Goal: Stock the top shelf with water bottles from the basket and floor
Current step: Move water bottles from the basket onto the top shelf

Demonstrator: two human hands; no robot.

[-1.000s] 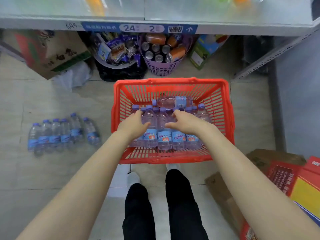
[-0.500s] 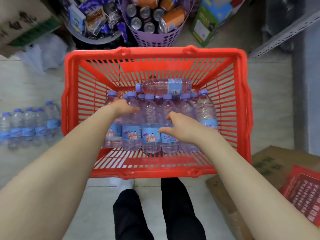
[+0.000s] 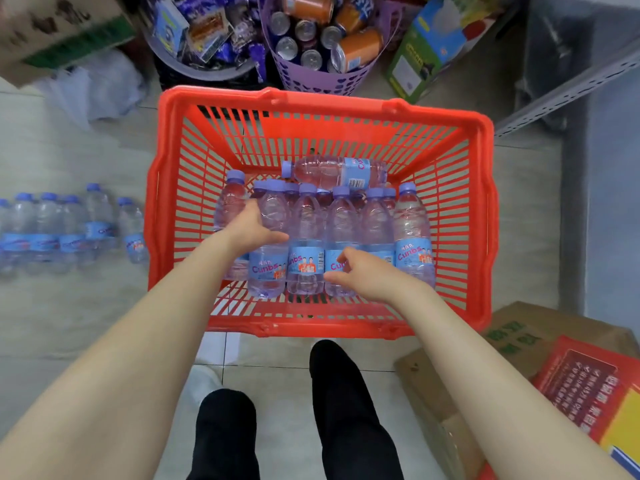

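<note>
Both hands lower among bottles [image 3: 304, 233], right hand [image 3: 367, 275] seemingly unclosed, basket [image 3: 325, 327] rear free

- left hand [image 3: 251, 228]: reaching forward and down from lower left, bare forearm stretched out, palm down, thumb pointing right, fingers curled away from camera; whether the grip is closed can't be told
- right hand [image 3: 367, 275]: reaching in from lower right, bare forearm extended, palm facing left, fingers [image 3: 341, 266] loosely spread and half curled, thumb underneath, nothing clasped
- hands near each other, not touching; left sits further forward than right
- legs in black trousers [image 3: 349, 403] between the arms, standing, seen from above
</note>
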